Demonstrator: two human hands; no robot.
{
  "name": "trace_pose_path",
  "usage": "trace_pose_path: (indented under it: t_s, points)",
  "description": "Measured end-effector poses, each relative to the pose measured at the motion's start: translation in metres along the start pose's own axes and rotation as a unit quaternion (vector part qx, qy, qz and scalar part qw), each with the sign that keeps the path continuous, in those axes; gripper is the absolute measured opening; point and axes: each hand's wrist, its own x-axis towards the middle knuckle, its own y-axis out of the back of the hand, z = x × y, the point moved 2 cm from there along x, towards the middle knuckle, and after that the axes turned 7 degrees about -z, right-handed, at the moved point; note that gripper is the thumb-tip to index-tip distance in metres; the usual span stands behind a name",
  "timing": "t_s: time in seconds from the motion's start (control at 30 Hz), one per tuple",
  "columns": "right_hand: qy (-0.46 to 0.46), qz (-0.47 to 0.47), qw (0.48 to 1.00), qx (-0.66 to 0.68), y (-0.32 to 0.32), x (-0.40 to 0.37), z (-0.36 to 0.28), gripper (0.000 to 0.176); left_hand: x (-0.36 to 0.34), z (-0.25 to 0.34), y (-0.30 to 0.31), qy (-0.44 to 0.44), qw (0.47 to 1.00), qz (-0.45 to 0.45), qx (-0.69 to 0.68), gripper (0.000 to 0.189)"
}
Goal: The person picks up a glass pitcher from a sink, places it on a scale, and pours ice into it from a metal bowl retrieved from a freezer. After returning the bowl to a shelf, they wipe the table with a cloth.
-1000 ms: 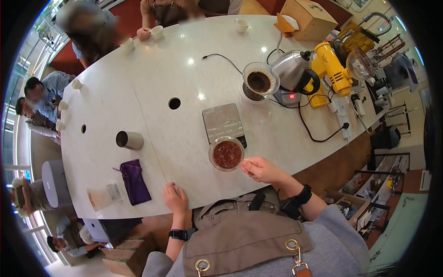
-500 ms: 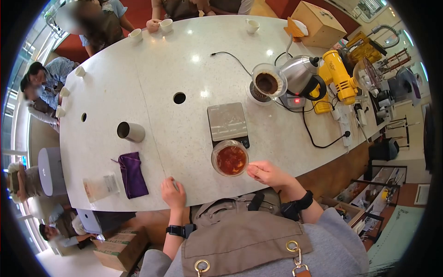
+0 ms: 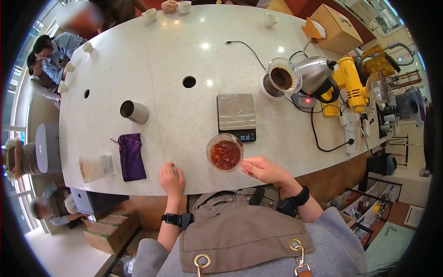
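My right hand (image 3: 264, 169) is closed around the handle of a glass coffee server (image 3: 224, 153) holding reddish-brown coffee. The server is just on my side of a digital scale (image 3: 236, 112), overlapping its lower left edge from this angle. The scale's lit display seems to read 303.0. My left hand (image 3: 172, 179) rests at the table's near edge, holding nothing, its fingers loosely bent and the thumb apart. Left of it lie a purple cloth pouch (image 3: 132, 157) and a clear plastic bag (image 3: 97, 168). Beyond the pouch stands a metal cup (image 3: 134, 111).
A glass dripper (image 3: 282, 77) with wet coffee grounds stands beside a steel gooseneck kettle (image 3: 314, 74). A yellow grinder (image 3: 353, 85) and black cables are at the right. White cups (image 3: 272, 19) line the far rim, where people sit. The table has round holes (image 3: 188, 82).
The server has shifted slightly left in my right hand, and its surface looks swirled differently. The scale's display has come into view. My head view has tilted; my left hand stays at the edge.
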Motion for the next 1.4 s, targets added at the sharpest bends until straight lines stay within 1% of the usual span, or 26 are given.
trace_pose_path:
  t_s: [0.03,0.13,0.23,0.33,0.43,0.47,0.53,0.6,0.73,0.8,0.87,0.93,0.97,1.0,1.03,1.1,1.13,1.2,1.23,1.27,1.3,1.33,1.37,1.4]
  points:
    - [0.013,-0.002,1.0,-0.021,-0.001,0.002,0.001,0.034,0.0,0.0,0.0,0.001,1.0,-0.004,0.001,0.013]
    - [0.004,-0.028,0.999,-0.033,0.006,0.002,0.0,0.034,0.001,-0.001,0.0,-0.003,1.0,-0.005,0.005,0.014]
    - [-0.002,-0.018,0.998,-0.054,0.01,-0.001,-0.012,0.034,0.001,-0.001,0.0,-0.008,1.0,-0.004,0.009,0.014]
    - [0.02,-0.008,0.998,-0.053,0.008,0.006,-0.011,0.034,0.001,0.001,0.0,-0.004,1.0,-0.004,0.008,0.014]
    - [0.034,-0.026,0.999,-0.032,0.011,0.009,-0.009,0.035,0.0,0.0,0.001,0.002,1.0,-0.01,0.008,0.014]
    - [0.034,-0.028,0.999,-0.032,0.013,0.006,-0.01,0.035,0.001,0.0,0.0,0.002,1.0,-0.012,0.009,0.013]
    - [-0.015,-0.047,0.999,-0.001,0.017,0.0,-0.016,0.035,0.001,-0.002,-0.002,-0.005,1.0,0.001,0.009,0.015]
    - [-0.002,-0.049,0.999,-0.017,0.012,0.006,-0.022,0.035,0.001,-0.006,-0.002,-0.009,1.0,0.014,0.015,0.016]
    - [0.022,-0.056,0.996,-0.059,0.007,0.016,-0.02,0.036,0.0,-0.006,-0.001,0.003,1.0,0.0,0.015,0.017]
    - [0.013,-0.069,0.996,-0.046,0.012,0.011,-0.024,0.036,-0.001,-0.01,0.0,0.012,1.0,-0.006,0.013,0.017]
    - [0.002,-0.074,0.997,-0.033,0.014,0.008,-0.027,0.036,0.0,-0.016,0.005,0.019,0.999,-0.021,-0.038,0.02]
    - [-0.011,-0.058,0.996,-0.072,0.013,0.005,-0.028,0.035,0.011,-0.018,0.03,-0.029,0.99,0.07,0.115,0.023]
    - [-0.01,-0.047,0.996,-0.074,0.014,0.002,-0.024,0.035,0.019,-0.028,0.036,0.016,0.988,0.072,0.138,0.027]
    - [-0.018,-0.045,0.998,-0.043,0.015,0.0,-0.017,0.035,0.029,-0.035,0.045,0.018,0.981,0.104,0.16,0.033]
    - [-0.025,-0.043,0.999,-0.011,0.016,-0.003,-0.013,0.035,0.039,-0.04,0.052,0.052,0.98,0.111,0.159,0.038]
    - [-0.03,-0.032,0.999,0.011,0.017,-0.012,-0.01,0.035,0.049,-0.059,0.043,0.12,0.963,0.132,0.202,0.035]
    - [-0.034,-0.033,0.999,0.025,0.017,-0.016,-0.006,0.035,0.052,-0.059,0.039,0.114,0.964,0.134,0.199,0.035]
    - [-0.039,-0.029,0.997,0.051,0.013,-0.023,-0.002,0.036,0.059,-0.062,0.032,0.161,0.962,0.117,0.188,0.029]
    - [-0.035,-0.024,0.998,0.052,0.012,-0.027,0.001,0.036,0.063,-0.059,0.029,0.155,0.963,0.119,0.186,0.029]
    - [-0.035,-0.02,0.997,0.069,0.012,-0.032,0.005,0.037,0.065,-0.054,0.023,0.109,0.984,0.109,0.085,0.027]
    - [-0.034,-0.015,0.996,0.086,0.012,-0.037,0.01,0.037,0.068,-0.049,0.016,0.063,0.993,0.098,-0.018,0.026]
    - [-0.028,-0.006,0.994,0.101,0.011,-0.042,0.013,0.038,0.073,-0.026,0.013,0.019,0.992,0.101,-0.07,0.023]
    - [-0.025,-0.003,0.995,0.101,0.011,-0.047,0.016,0.038,0.081,0.0,0.011,-0.015,0.991,0.099,-0.093,0.023]
    - [-0.028,0.004,0.994,0.107,0.01,-0.053,0.018,0.038,0.09,0.02,0.005,-0.007,0.985,0.097,-0.139,0.022]
